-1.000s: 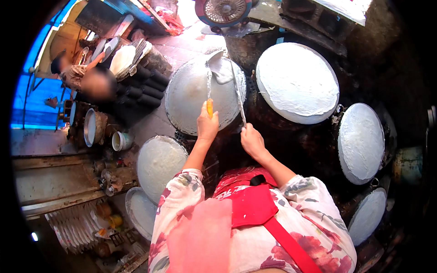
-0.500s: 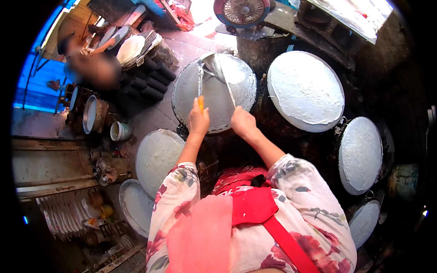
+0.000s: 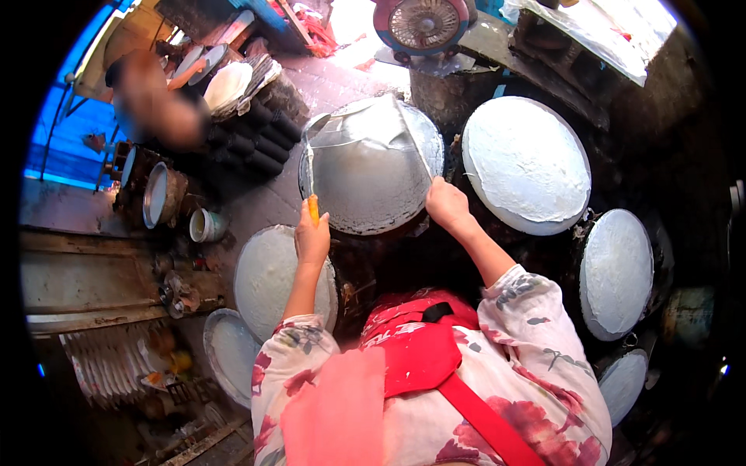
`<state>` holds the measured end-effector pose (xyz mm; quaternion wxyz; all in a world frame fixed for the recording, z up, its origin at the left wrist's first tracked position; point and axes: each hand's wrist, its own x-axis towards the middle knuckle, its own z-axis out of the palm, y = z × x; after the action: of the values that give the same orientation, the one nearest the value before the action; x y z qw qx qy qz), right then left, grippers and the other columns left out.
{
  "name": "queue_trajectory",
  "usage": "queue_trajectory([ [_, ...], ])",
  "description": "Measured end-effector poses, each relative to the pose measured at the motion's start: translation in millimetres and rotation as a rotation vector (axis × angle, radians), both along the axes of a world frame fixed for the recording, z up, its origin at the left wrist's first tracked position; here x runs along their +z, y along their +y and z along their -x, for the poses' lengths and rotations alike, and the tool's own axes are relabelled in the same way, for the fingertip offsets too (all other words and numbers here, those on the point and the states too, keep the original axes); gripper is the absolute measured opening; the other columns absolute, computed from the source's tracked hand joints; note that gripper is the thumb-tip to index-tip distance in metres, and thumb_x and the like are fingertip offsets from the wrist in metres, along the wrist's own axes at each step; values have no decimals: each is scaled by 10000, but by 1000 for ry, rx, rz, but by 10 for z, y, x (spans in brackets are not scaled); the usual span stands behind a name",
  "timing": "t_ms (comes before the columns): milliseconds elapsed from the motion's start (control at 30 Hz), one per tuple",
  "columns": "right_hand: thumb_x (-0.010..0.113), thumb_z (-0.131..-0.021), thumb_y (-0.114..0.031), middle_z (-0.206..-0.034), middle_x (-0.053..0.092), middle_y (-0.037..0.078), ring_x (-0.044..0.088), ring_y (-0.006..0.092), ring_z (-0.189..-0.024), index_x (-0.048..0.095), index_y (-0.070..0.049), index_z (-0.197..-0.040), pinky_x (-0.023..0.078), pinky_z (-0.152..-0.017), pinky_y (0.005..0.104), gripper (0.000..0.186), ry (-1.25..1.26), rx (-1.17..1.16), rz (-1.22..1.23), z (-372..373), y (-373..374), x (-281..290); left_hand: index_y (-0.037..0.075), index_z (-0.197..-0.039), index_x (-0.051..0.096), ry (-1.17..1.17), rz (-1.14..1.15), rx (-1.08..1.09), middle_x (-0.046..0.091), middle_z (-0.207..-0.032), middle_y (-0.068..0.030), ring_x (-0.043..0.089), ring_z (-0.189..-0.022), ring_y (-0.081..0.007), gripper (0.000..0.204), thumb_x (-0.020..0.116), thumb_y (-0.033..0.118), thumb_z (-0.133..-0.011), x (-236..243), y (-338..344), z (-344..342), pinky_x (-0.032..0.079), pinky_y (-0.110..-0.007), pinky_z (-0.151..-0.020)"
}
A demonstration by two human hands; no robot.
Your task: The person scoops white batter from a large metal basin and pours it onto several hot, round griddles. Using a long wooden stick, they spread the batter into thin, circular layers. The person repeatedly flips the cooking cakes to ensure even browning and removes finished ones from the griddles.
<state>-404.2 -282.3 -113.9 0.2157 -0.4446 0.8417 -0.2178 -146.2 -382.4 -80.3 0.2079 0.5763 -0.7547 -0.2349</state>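
Note:
My left hand is closed on the yellow handle of a metal scraper, whose head rests by the left rim of the centre round griddle. My right hand grips a long thin stick reaching to the griddle's far edge. A thin, pale, translucent sheet stretches between the two tools over the griddle’s upper part; whether it still touches the metal I cannot tell. The griddle’s lower part shows mottled grey.
More round griddles coated white stand around me. A fan is at the back. At upper left another person works beside stacked dark cylinders. A white bucket stands left.
My hands have moved apart: the left scraper shifted toward the griddle's left rim, the right hand and stick rightward. The sheet bunched at the back is now spread wider between the tools.

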Motion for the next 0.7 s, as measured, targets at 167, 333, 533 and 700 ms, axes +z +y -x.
queue_trajectory([
  [167, 437, -841, -98, -811, 657, 212, 657, 362, -755, 548, 11, -898, 517, -697, 462, 166, 60, 259, -38, -410, -266, -65, 12, -1287, 433, 72, 17, -39, 583, -1110, -256, 573, -1010, -398, 529, 627, 156, -816, -66, 41, 19, 454, -411, -855],
  [333, 448, -836, -139, -844, 656, 217, 652, 362, -802, 584, 2, -918, 514, -713, 450, 213, -6, 151, -56, 208, -239, 159, 37, -1276, 478, 132, -23, 79, 632, -1012, -151, 617, -894, -245, 485, 626, 147, -828, 46, 222, -248, 471, -337, -806],
  [533, 446, -836, -95, -817, 660, 191, 655, 351, -773, 546, -6, -892, 516, -686, 449, 145, 104, 409, -32, -149, -307, -3, 81, -1277, 486, 206, -91, 51, 499, -674, 0, 452, -490, -81, 444, 607, 133, -853, -160, 161, -404, 397, -247, -460],
  [700, 475, -820, -125, -821, 658, 201, 658, 336, -803, 594, 7, -892, 517, -694, 447, 192, 67, 290, -11, 384, -459, 245, 49, -1218, 479, 390, -323, 216, 443, -602, 30, 395, -416, -54, 363, 580, 132, -879, 263, 462, -453, 328, -215, -367],
])
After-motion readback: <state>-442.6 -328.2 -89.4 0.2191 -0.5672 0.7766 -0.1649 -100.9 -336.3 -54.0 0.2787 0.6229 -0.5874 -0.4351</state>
